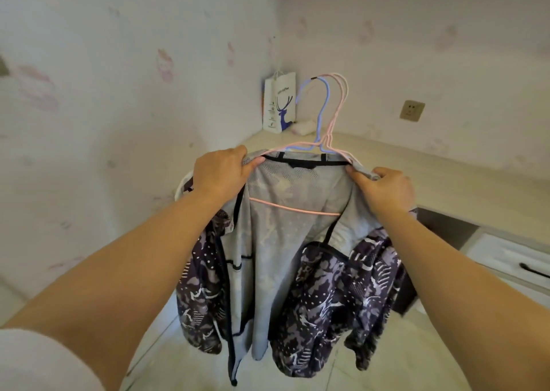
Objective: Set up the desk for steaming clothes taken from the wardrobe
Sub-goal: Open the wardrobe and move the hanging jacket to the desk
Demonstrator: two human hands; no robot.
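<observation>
Both hands were closed on the shoulders of a dark patterned jacket with a pale grey mesh lining [285, 242]: the left hand [221, 172] pinched the left shoulder with fingers curled over the fabric edge, and the right hand [387, 191] gripped the right shoulder the same way. The jacket hung open in the air between them, lining towards the camera, its long axis running straight down from collar to hem, the collar at the top and the hem low over the pale tiled floor [387, 370]. Its sleeves drooped at either side.

The jacket sat on thin wire hangers, pink and light blue [326, 114], bunched together; their hooks rose above the collar and curved over to the left, and one pink crossbar showed across the lining.

Beyond the jacket, a light beige desk top [446, 182] ran from the far corner along the right wall. At the far corner stood a white paper bag with a blue deer print [279, 102], with a small pale pink object [303, 127] just beside it. A beige wall socket [412, 110] was set in the right wall above the desk, and a white drawer with a black handle [512, 262] lay under the desk on the near right.
</observation>
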